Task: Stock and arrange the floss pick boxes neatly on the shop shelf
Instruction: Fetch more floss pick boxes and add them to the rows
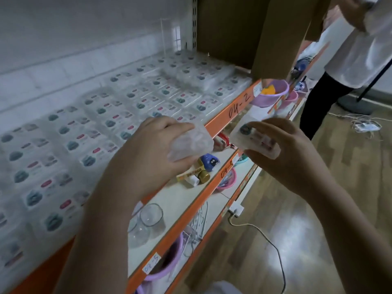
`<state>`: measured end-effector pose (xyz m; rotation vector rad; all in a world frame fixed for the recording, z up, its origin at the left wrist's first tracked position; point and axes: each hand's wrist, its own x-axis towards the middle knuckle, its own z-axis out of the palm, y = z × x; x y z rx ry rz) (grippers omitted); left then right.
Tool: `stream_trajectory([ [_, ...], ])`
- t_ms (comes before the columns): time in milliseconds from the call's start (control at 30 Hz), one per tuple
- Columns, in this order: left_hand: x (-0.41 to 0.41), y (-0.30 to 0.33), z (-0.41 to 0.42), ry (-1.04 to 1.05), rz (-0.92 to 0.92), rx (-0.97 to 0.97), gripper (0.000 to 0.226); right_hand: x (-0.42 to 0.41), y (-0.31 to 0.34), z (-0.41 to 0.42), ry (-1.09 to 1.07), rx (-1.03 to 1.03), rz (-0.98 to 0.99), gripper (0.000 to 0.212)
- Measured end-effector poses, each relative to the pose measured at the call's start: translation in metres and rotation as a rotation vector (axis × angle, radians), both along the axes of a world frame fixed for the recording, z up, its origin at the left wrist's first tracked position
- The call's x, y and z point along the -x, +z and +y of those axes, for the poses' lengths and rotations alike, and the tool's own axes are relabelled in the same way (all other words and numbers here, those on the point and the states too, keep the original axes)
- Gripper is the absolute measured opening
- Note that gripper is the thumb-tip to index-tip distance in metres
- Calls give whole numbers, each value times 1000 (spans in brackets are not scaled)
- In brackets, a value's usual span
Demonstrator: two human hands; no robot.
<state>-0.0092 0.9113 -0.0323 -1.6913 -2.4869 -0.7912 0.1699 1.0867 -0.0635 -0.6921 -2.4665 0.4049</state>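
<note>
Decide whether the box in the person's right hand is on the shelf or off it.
Off it. The right hand pinches the box in the air, out past the shelf's orange front edge.

Floss pick boxes (pixel 135 96) lie in rows across the shelf (pixel 231 111), from back wall to front edge, two more boxes held before it.

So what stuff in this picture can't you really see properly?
- Head view: the words on the floss pick boxes on the top shelf are too blurred to read.
- The box in the left hand shows only its clear underside; its label faces away.
- The right hand holds a box whose fingers cover its edges.
- The cardboard carton is cut off by the top edge.
- The standing person is cut off at the corner.
</note>
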Motion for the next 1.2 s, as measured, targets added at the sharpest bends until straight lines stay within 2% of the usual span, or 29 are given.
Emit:
stream_trajectory([
  [367,28,-14,108,339,6,12,62,97,3,158,321,4,-32,62],
  [533,13,-18,164,614,-13,-36,58,135,10,229,596,6,-43,58],
  [733,-9,-6,208,813,-52,10,57,163,24,282,816,-66,-144,58],
  [900,-14,-2,231,845,-93,59,58,172,26,303,954,3,-244,55],
  [1033,-11,2,238,826,-89,81,57,179,21,314,961,30,-321,53],
  [1133,-9,1,241,855,-80,40,56,183,17,317,980,47,-344,53],
  [1200,-9,2,245,875,-150,-32,56,183,19,316,991,57,-336,53],
])
